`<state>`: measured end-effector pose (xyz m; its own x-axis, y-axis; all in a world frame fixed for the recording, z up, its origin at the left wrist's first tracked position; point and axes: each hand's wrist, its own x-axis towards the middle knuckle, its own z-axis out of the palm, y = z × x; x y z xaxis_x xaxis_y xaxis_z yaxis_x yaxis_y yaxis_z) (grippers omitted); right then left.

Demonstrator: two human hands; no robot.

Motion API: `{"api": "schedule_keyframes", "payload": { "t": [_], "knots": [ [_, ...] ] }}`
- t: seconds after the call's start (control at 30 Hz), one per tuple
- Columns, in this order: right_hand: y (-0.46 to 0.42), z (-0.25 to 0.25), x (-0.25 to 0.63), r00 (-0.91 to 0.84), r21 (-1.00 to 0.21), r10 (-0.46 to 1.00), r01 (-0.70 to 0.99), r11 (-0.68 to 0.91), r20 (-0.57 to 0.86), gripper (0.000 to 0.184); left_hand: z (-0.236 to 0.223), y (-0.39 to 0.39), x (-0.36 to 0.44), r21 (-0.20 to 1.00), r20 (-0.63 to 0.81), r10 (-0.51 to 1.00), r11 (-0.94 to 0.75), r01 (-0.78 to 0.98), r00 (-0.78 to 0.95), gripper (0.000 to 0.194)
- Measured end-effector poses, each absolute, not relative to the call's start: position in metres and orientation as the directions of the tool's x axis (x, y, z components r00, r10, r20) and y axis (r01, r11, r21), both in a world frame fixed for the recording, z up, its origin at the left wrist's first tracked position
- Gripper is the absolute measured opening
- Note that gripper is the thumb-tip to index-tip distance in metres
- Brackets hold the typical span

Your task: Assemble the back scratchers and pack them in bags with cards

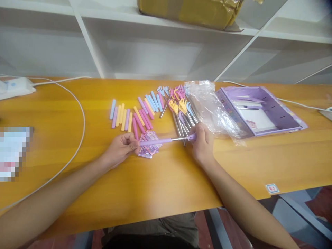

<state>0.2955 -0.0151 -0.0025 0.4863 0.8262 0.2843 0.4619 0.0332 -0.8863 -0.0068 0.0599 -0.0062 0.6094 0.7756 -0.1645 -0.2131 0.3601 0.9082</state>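
Wooden desk [160, 197], left hand [120, 150] gripping purple back scratcher [166, 140] by handle [155, 142], right hand [203, 142] gripping its head [191, 137]

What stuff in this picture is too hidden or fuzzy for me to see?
All in the head view:
Purple scratcher: one end mostly hidden by the right hand, the other by the left hand.
Cards: print too small and blurred; the scratcher covers part.
Taped box: top cut off by the upper edge.
Pixelated thing at left: too blocky to read.
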Motion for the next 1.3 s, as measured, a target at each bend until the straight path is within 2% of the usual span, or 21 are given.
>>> {"api": "schedule_keyframes", "payload": {
  "t": [0.4, 0.5, 0.6, 0.7, 0.77, 0.87, 0.97, 1.03, 1.1, 1.2, 1.3],
  "knots": [
    [-0.019, 0.004, 0.281, 0.465, -0.878, 0.827, 0.474, 0.069, 0.316, 0.057, -0.008, 0.05, -0.006, 0.943, -0.162, 0.755, 0.308, -0.125, 0.635, 0.049],
    [-0.022, 0.004, 0.279, 0.472, -0.878, 0.817, 0.472, 0.082, 0.331, 0.055, -0.006, 0.047, -0.005, 0.93, -0.17, 0.776, 0.329, -0.161, 0.607, 0.049],
    [-0.022, 0.004, 0.283, 0.479, -0.874, 0.812, 0.48, 0.076, 0.334, 0.056, -0.006, 0.049, -0.005, 0.896, -0.195, 0.734, 0.403, -0.186, 0.65, 0.051],
    [-0.02, 0.008, 0.291, 0.384, -0.827, 0.863, 0.558, 0.067, 0.329, 0.058, -0.005, 0.055, -0.004, 0.852, -0.176, 0.73, 0.449, -0.27, 0.66, 0.049],
    [-0.017, 0.013, 0.295, 0.304, -0.789, 0.893, 0.609, 0.087, 0.333, 0.054, 0.001, 0.061, -0.004, 0.856, -0.135, 0.763, 0.411, -0.313, 0.633, 0.045],
    [-0.013, 0.028, 0.296, 0.25, -0.838, 0.915, 0.526, 0.146, 0.317, 0.04, 0.026, 0.072, -0.006, 0.939, -0.022, 0.822, 0.213, -0.27, 0.57, 0.037],
    [-0.008, 0.065, 0.293, 0.059, -0.894, 0.981, 0.425, 0.142, 0.184, 0.032, 0.075, 0.085, -0.013, 0.988, 0.141, 0.823, -0.156, -0.019, 0.55, 0.021],
    [-0.004, 0.102, 0.291, -0.151, -0.838, 0.983, 0.52, 0.165, 0.099, 0.029, 0.114, 0.09, -0.021, 0.898, 0.233, 0.791, -0.398, 0.187, 0.566, 0.011],
    [-0.003, 0.141, 0.289, -0.295, -0.713, 0.951, 0.648, 0.268, 0.09, 0.025, 0.151, 0.089, -0.028, 0.797, 0.3, 0.758, -0.533, 0.285, 0.579, 0.011],
    [-0.006, 0.184, 0.282, -0.356, -0.539, 0.915, 0.741, 0.401, 0.19, 0.026, 0.189, 0.074, -0.035, 0.692, 0.385, 0.721, -0.639, 0.336, 0.576, 0.017],
    [-0.009, 0.199, 0.27, -0.378, -0.445, 0.885, 0.766, 0.463, 0.27, 0.029, 0.2, 0.055, -0.034, 0.542, 0.511, 0.647, -0.753, 0.372, 0.565, 0.01]
  ]
}}
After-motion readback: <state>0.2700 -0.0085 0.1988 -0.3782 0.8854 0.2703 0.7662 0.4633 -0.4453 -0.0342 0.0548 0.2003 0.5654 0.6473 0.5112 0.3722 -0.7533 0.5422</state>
